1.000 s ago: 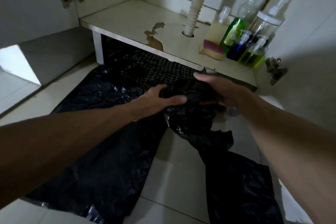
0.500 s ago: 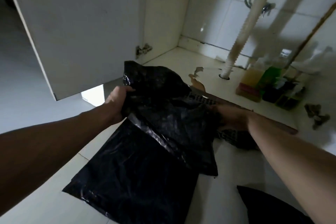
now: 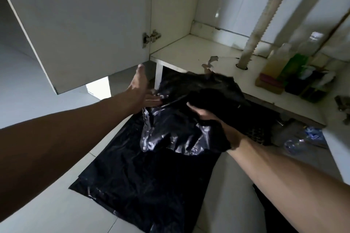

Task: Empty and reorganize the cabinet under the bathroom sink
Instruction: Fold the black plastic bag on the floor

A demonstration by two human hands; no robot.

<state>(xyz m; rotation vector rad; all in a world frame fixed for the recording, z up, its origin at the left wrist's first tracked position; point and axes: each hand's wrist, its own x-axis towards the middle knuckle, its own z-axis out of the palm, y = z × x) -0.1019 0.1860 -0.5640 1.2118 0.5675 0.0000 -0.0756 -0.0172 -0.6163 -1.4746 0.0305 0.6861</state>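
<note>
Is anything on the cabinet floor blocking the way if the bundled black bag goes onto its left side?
Nothing visible does. The black bag, gripped by the right hand, sits just in front of the cabinet floor; the bottles cluster at its right.

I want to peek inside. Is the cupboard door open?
Open. The cupboard door swings out on its hinge, and the shelf inside shows.

We see dim light on a pale tiled floor (image 3: pixel 47 210) and a glossy white-tiled wall (image 3: pixel 227 2).
</note>
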